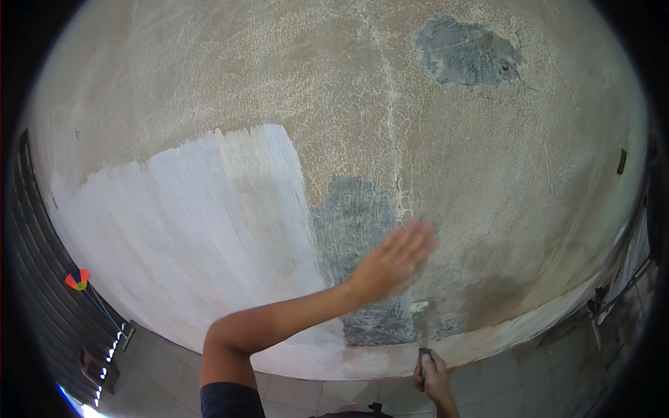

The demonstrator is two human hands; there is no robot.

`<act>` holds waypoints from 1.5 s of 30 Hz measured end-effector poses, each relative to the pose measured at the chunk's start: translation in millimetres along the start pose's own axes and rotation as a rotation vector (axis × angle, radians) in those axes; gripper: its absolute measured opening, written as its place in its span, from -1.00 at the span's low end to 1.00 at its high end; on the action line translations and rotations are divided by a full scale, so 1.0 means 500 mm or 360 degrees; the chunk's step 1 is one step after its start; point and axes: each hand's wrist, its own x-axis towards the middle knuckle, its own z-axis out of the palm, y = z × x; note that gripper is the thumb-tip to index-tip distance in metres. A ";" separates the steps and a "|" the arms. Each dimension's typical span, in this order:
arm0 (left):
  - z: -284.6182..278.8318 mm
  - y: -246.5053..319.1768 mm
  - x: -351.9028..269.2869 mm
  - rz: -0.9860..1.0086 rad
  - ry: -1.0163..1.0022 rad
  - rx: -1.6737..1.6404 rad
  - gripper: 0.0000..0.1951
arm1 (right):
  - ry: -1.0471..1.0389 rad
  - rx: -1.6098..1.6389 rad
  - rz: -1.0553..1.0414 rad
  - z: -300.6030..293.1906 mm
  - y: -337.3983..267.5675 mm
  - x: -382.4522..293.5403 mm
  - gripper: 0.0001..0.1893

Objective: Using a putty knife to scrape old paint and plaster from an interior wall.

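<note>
A worn plaster wall (pixel 334 120) with flaking paint stands before me. My left hand (pixel 392 261) is stretched out flat at the wall, blurred by motion and holding nothing. Whether its palm touches the surface cannot be told. Behind it lies a bare grey patch (pixel 355 224), partly hidden by my forearm. Lower down, my right hand (pixel 434 373) grips the handle of a putty knife (pixel 421 324), blade upward, with some pale material near its tip. To the left spreads a freshly coated white area (pixel 188 224).
Another grey patch (pixel 465 52) is at the upper right, beside a long crack (pixel 389 94). Grey floor tiles (pixel 292 389) run along the wall's foot. At the left, a long-handled tool with a colourful head (pixel 78 280) leans near a corrugated shutter (pixel 39 251) and a brown object (pixel 99 370).
</note>
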 end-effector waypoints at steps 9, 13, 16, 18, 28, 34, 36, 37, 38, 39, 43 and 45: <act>-0.097 -0.079 0.038 -0.0357 0.0301 0.0135 -0.27 | -0.0096 0.0023 0.0591 -0.123 0.093 -0.081 -0.66; 0.023 0.010 -0.035 -0.0886 0.0593 0.0169 -0.32 | -0.0035 -0.0056 0.0362 -0.133 0.032 -0.018 -0.73; 0.144 0.176 -0.158 -0.0696 -0.0411 -0.0351 -0.30 | -0.0064 -0.0082 0.0311 -0.150 0.005 0.009 -0.71; 0.253 0.301 -0.336 -0.0296 -0.0609 -0.0149 -0.32 | -0.0116 -0.0133 0.0337 -0.150 -0.011 0.008 -0.71; 0.073 0.740 -1.218 -0.3290 -0.2631 -0.1931 -0.60 | -0.0178 -0.0124 0.0553 -0.163 0.052 -0.040 -0.67; 0.024 0.773 -1.212 -0.4021 -0.2190 -0.1616 -0.69 | -0.0310 -0.0339 0.0510 -0.087 0.021 -0.037 -0.73; 0.057 0.752 -1.215 -0.3922 -0.1823 -0.2170 -0.71 | -0.0296 -0.0339 0.0360 -0.050 0.031 -0.034 -0.74; 0.083 0.735 -1.207 -0.3818 -0.1687 -0.2307 -0.71 | -0.0292 -0.0360 0.0213 -0.033 0.036 -0.036 -0.75; 0.107 0.713 -1.194 -0.3750 -0.1581 -0.2385 -0.70 | -0.0216 -0.0379 0.0185 -0.009 0.036 -0.043 -0.77; 0.134 0.691 -1.175 -0.3680 -0.1449 -0.2415 -0.68 | -0.0167 -0.0383 0.0191 0.012 0.047 -0.055 -0.77; 0.203 0.630 -1.142 -0.3427 -0.1111 -0.2447 -0.60 | 0.0077 -0.0232 0.0194 0.091 0.113 -0.086 -0.78; 0.216 0.622 -1.133 -0.3452 -0.0954 -0.2483 -0.57 | 0.0116 -0.0231 0.0234 0.118 0.125 -0.105 -0.78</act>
